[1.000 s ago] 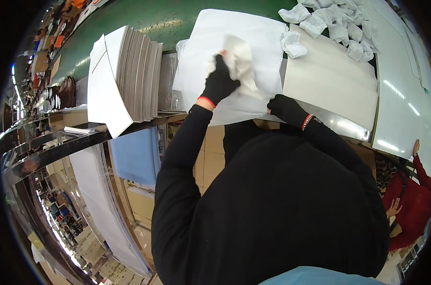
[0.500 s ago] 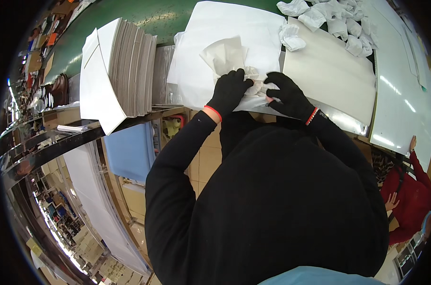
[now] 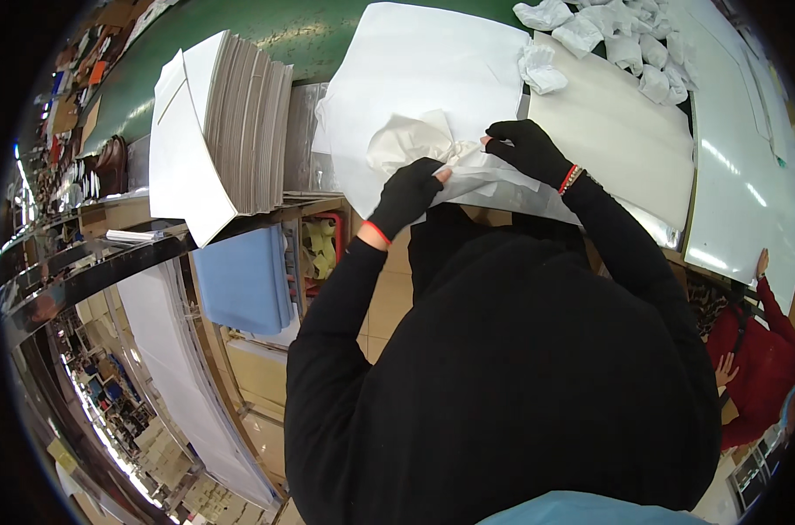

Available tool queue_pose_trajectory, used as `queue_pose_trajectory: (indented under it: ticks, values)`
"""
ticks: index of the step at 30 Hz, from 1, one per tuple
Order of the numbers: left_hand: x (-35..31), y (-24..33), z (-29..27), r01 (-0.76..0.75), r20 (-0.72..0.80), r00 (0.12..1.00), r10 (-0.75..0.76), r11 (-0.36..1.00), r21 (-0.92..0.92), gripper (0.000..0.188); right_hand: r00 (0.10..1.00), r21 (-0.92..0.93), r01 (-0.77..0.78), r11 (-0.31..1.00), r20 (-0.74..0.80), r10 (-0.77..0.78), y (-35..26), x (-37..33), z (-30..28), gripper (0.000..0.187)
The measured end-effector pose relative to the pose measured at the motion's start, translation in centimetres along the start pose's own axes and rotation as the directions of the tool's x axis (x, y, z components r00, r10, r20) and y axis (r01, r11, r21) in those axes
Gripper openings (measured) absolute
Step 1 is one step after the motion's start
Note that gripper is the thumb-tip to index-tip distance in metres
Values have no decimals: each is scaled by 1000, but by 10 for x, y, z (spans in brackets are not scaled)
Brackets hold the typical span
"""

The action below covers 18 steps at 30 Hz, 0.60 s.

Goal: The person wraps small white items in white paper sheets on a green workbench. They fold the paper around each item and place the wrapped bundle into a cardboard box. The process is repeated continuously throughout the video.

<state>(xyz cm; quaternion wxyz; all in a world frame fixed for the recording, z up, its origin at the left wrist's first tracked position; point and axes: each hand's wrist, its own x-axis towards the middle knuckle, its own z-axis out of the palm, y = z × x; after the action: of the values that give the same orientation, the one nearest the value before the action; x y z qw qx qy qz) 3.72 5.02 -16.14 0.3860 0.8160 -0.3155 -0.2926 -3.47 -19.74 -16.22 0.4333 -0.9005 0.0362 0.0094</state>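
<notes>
A green surface [image 3: 266,19] carries, left to right, a stack of boards [image 3: 247,127], white sheets [image 3: 432,66] and a cream sheet [image 3: 621,144], with crumpled white wads [image 3: 623,52] heaped at its far end.

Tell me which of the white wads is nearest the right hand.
The wad by the right edge of the white sheets, just beyond the right hand; the other wads lie farther off, behind it or to its right.

The person's left arm [image 3: 332,289] was bent at the elbow and reached forward, the left wrist [image 3: 376,234] nearly straight. The gloved left hand [image 3: 406,191] was curled, its bare thumb tip [image 3: 443,176] pointing right. The right arm [image 3: 625,232] slanted inward; the gloved right hand [image 3: 529,150], slightly farther forward, pointed left, thumb and forefinger close together.
</notes>
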Motion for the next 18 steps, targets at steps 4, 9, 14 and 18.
queue_pose_trajectory:
  ticks: [4, 9, 14, 18]
  values:
    - [17, -12, -15, 83, 170, 984, -61, 989, -121, 46, 996, -44, -28, 999, -86, 24, 1, -2, 8, 32]
    - [40, -23, -13, 77, 170, 982, -85, 996, 51, 50, 979, -140, 49, 989, -188, -75, -13, 7, 13, 23]
    - [75, -38, -16, 110, 193, 973, -128, 989, 101, 48, 781, -521, 536, 664, 8, -624, -46, -18, 18, 31]
    - [80, -50, -18, 211, 170, 965, -199, 976, -55, 43, 852, -193, 276, 942, 502, -147, -37, -69, 1, 19]
